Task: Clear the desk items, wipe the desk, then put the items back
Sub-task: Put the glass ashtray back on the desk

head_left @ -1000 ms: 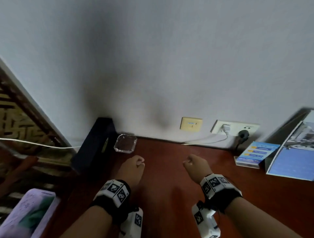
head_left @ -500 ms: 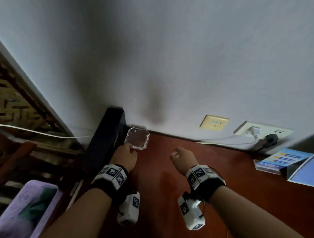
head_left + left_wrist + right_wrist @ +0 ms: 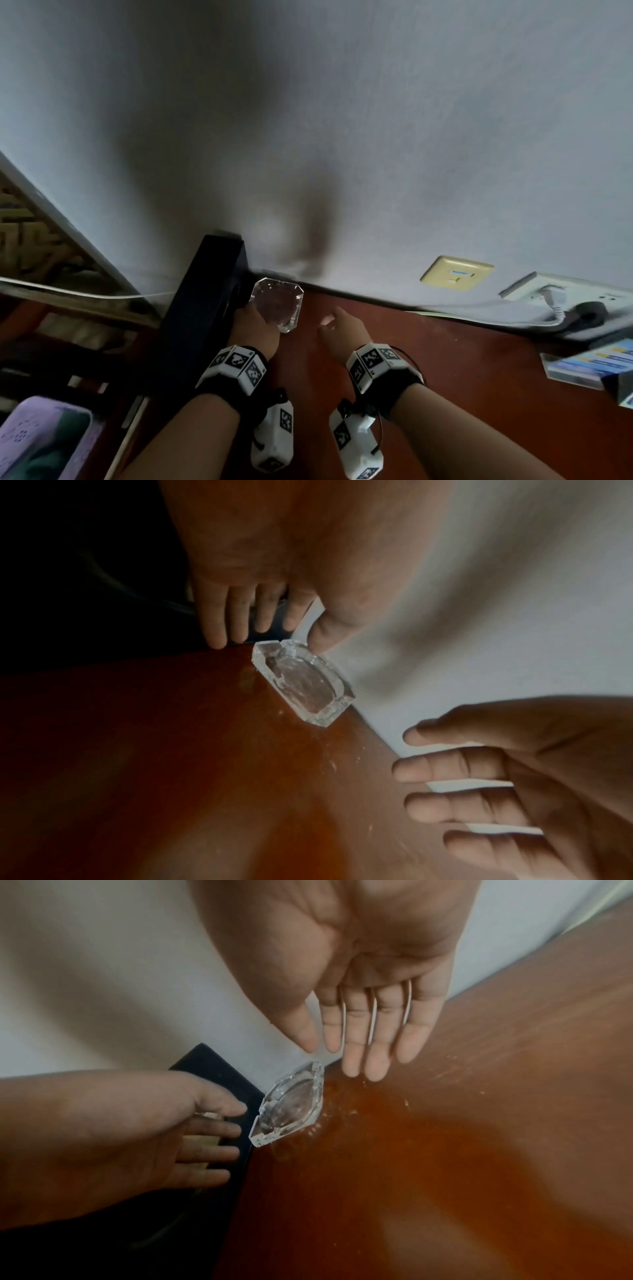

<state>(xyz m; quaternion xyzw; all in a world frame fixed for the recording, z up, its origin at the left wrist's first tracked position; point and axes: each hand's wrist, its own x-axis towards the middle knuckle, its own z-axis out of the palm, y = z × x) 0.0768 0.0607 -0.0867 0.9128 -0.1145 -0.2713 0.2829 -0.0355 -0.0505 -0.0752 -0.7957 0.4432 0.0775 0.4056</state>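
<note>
Head view: glass ashtray [image 3: 278, 305] is at the back of the tabletop [image 3: 462, 370], by the wall; black box [image 3: 205, 291] just left of the ashtray; left hand [image 3: 255, 330] at the ashtray's near-left corner; right hand [image 3: 342, 330] right of the ashtray, apart from it, empty; blue cards [image 3: 589, 363] well right of the ashtray.

Left wrist view: thumb [image 3: 320, 637] and near-straight fingers [image 3: 236, 615] bracket one ashtray corner in a light pinch; lifted or resting, cannot tell.

Right wrist view: right hand flat, fingers straight, just right of the ashtray; pale flecks [image 3: 346, 1112] on the wood beside the ashtray.

Judgement: clearing barely begun; no cloth seen; wiping and returning remain.
</note>
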